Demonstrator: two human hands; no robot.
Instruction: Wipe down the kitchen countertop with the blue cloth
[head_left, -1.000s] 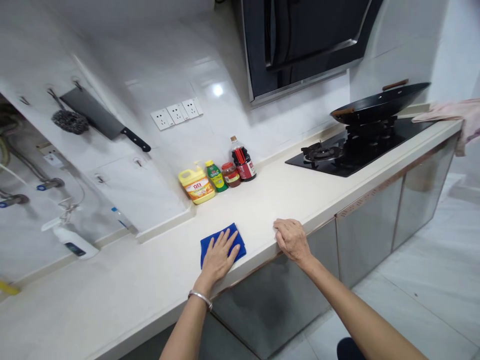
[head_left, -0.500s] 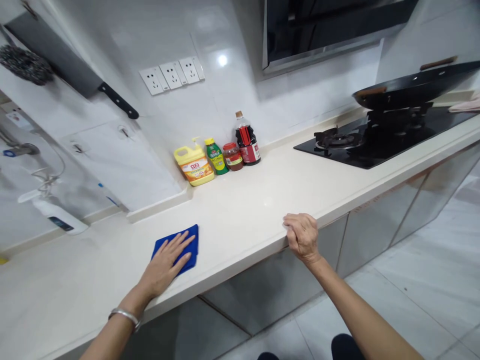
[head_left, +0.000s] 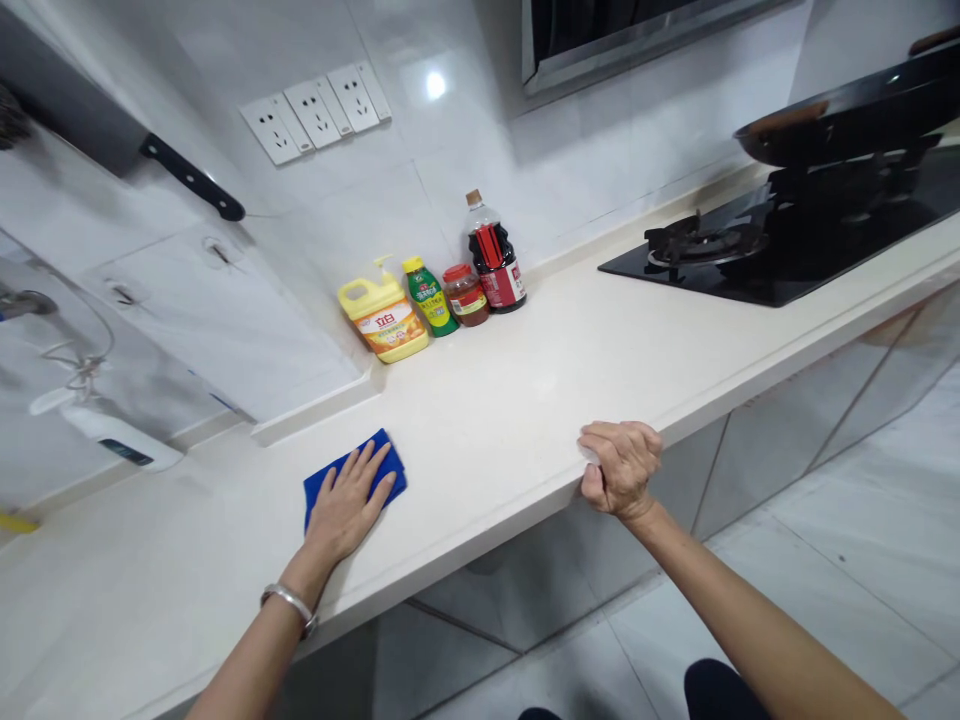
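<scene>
My left hand [head_left: 350, 508] lies flat with its fingers spread on a folded blue cloth [head_left: 392, 464], pressing it against the white countertop [head_left: 480, 430]. Edges of the cloth stick out around the fingers; its middle is hidden under the hand. A silver bangle [head_left: 291, 608] circles the left wrist. Farther right, my right hand [head_left: 622, 463] is closed around the front edge of the countertop, with the thumb low against the edge and the fingers curled on top.
Along the wall stand a yellow detergent jug [head_left: 386, 318], a green bottle [head_left: 432, 300], a red-lidded jar [head_left: 466, 298] and a dark sauce bottle [head_left: 496, 262]. A black gas stove [head_left: 750, 260] with a wok [head_left: 862, 110] is at right. A cleaver [head_left: 191, 175] hangs upper left.
My left hand and the cloth have slid slightly away from the counter's front edge, and the cloth has turned a little. My right hand keeps its grip on the edge. The view has shifted.
</scene>
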